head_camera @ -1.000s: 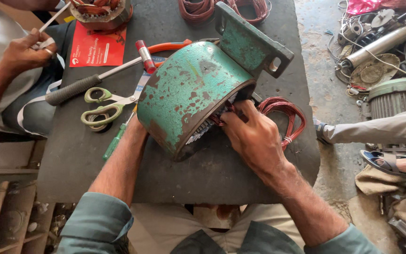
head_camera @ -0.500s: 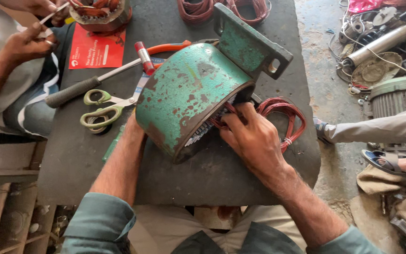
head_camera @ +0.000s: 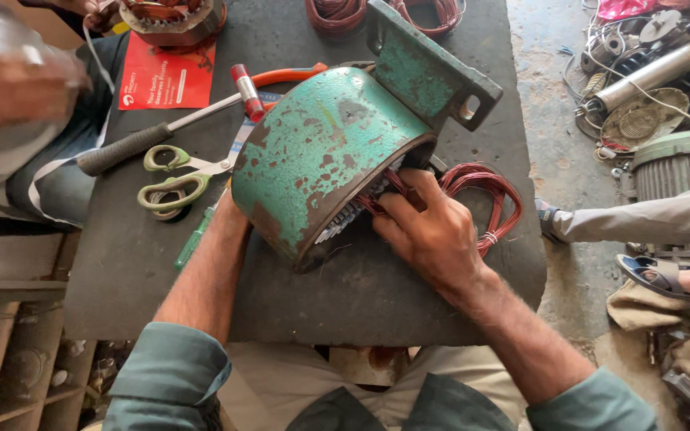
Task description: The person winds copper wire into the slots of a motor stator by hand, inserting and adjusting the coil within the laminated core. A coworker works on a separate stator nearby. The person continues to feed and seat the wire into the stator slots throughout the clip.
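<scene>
Head view, looking straight down: a big green motor shell (head_camera: 321,152) with chipped, rusty paint lies on its side in the middle of the dark bench (head_camera: 121,287), open end facing the person. The right hand (head_camera: 433,235) is at that opening, fingers curled and pinching the reddish copper wire (head_camera: 485,187), which loops out just right of the shell. The left hand is hidden behind the shell's far left side, so I can't tell if it's open or closed; only the forearm (head_camera: 205,271) shows, running up against the shell. Just left of the shell sit green-handled scissors (head_camera: 173,187), a black-handled screwdriver (head_camera: 133,148) and a red leaflet (head_camera: 165,76). Behind the shell, more copper coils (head_camera: 337,14). Far left of the shell, another person's hand (head_camera: 21,88) is blurred.
</scene>
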